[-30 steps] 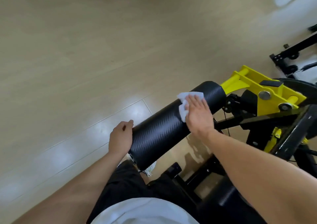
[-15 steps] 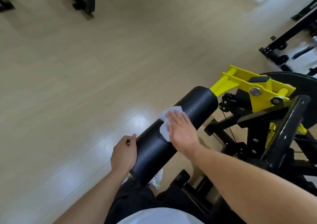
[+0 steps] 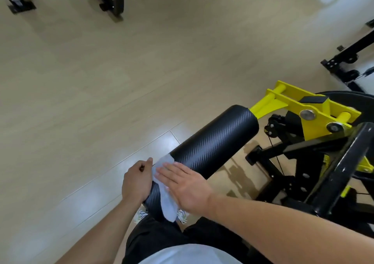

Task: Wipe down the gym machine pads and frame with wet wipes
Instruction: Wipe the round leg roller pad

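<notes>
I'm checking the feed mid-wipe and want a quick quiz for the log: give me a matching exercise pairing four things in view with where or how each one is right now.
Things:
1. wet wipe
2. left hand
3. right hand
4. yellow bracket

States:
A. bolted on at the far end of the roller pad
B. curled round the near end of the roller pad
C. flat, fingers straight, pressing down on the wipe
D. draped over the near part of the roller pad, under a palm

Pairs: 1-D, 2-B, 3-C, 4-A
</notes>
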Demonstrator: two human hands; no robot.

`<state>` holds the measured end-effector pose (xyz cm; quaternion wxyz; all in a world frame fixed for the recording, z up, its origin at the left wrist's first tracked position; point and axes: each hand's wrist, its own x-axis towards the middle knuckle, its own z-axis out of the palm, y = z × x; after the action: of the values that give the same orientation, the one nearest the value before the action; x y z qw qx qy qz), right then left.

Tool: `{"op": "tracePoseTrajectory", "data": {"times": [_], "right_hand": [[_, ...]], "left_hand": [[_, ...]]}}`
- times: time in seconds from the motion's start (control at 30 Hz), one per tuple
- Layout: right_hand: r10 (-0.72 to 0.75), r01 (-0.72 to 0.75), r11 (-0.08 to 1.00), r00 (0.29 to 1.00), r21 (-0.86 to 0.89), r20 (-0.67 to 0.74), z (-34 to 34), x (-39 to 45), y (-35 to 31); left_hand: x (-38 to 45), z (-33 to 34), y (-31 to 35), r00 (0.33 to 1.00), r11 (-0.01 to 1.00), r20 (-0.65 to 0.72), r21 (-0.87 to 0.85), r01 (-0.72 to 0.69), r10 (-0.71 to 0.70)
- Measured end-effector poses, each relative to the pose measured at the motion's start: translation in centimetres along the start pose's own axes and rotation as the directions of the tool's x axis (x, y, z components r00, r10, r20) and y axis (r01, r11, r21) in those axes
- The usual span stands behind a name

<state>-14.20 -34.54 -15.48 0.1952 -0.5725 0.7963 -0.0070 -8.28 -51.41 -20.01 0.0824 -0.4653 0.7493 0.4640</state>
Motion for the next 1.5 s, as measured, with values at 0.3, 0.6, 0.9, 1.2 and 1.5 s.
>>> {"op": "tracePoseTrajectory", "data": {"times": [0.3,0.6,0.9,1.2,1.5], "right_hand": [[0.749,-0.750,0.656,0.660,-0.084,-0.057,-4.8,-3.3,20.9],[-0.066,0.056,0.994,0.992,0.098,0.105,-0.9,3.6,-3.6],[0.510,-0.523,0.851,0.846,-0.051,-0.156,-6.2,-4.0,24.8],[0.173,-0.186,0.963,0.981,0.196,0.082,-2.0,2.8,3.3],[0.458,-0.466,0.885,0.876,-0.021,-0.153,-3.3,-1.0,13.5]], "left_hand": [[-2.3,0.2,-1.1,0.979,0.911,-0.134,-0.403,0.090,-0.156],[-3.5,0.8,-1.0,0.906,0.699,-0.176,-0.696,0.161,-0.384],[-6.8,3.7,-3.3,0.922,0.886,-0.383,-0.406,-0.224,0.058],[-2.3,0.8,-1.0,0.925,0.779,-0.034,-0.553,0.297,-0.377],[-1.6,0.2,-2.2,0.911,0.624,0.032,-0.718,0.307,-0.411]]}}
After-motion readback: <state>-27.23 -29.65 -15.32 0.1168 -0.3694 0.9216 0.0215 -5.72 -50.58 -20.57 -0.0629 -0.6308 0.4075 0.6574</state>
